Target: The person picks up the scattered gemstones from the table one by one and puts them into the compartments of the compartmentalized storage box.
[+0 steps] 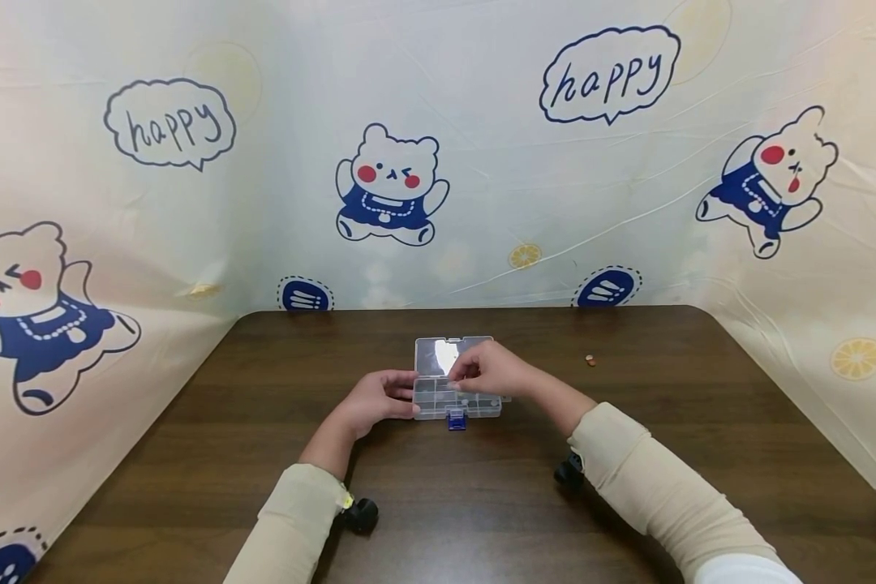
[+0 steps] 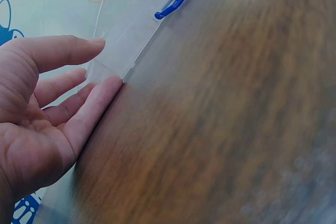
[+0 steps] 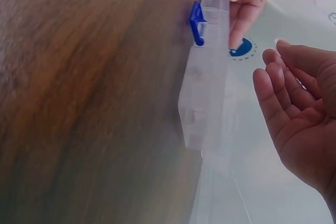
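Note:
A clear plastic compartment box [image 1: 425, 399] with a blue latch [image 1: 456, 419] lies on the table, its clear lid [image 1: 431, 355] standing open at the back. My left hand [image 1: 371, 401] holds the box by its left end, thumb and fingers about the corners. Over the compartments is my right hand [image 1: 491, 369], thumb and index finger brought together. In the right wrist view the right hand [image 3: 304, 103] hangs apart from the box [image 3: 202, 98], its other fingers bent. Whether anything tiny sits between the fingertips cannot be made out. Small pale bits show blurred in the box.
Small copper-coloured pieces [image 1: 590, 361] lie on the brown wooden table [image 1: 438, 503], to the right behind the box. A patterned cloth [image 1: 482, 186] hangs behind and at both sides. Black cameras [image 1: 361, 517] are strapped at the wrists.

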{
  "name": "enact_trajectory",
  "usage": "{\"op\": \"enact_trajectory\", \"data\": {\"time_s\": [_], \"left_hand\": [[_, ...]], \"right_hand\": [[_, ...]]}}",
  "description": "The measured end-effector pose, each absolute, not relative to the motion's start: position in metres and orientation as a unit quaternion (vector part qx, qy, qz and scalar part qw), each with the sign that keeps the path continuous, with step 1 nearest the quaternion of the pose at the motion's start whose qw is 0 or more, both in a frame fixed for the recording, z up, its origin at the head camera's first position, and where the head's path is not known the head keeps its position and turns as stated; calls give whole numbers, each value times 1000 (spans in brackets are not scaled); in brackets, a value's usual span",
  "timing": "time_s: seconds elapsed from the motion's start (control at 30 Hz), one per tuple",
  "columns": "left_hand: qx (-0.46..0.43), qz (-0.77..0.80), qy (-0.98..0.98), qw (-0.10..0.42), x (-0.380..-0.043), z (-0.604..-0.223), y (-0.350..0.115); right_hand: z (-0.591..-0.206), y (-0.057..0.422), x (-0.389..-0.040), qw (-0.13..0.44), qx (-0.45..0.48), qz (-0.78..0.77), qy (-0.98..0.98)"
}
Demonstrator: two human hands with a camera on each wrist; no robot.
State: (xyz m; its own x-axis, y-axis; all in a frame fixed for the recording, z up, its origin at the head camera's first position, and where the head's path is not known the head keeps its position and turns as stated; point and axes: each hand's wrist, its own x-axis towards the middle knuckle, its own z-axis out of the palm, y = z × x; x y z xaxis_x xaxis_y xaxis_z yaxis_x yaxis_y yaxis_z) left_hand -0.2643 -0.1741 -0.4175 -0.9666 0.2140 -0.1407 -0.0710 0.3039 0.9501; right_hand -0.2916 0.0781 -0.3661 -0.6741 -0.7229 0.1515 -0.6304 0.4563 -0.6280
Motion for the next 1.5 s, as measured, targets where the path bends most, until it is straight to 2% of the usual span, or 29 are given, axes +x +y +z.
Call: {"op": "enact_trajectory", "data": {"time_s": [0.5,1.0,1.5], "left_hand": [[45,596,792,126,-264,-418,-175],[53,590,795,127,-264,-417,-175],[48,589,797,126,-265,-417,-175]], "right_hand": [[-382,60,-301,103,-423,-314,844],[-383,60,-303,113,-418,-304,849],[-379,74,-300,82,-410,-316,852]]}}
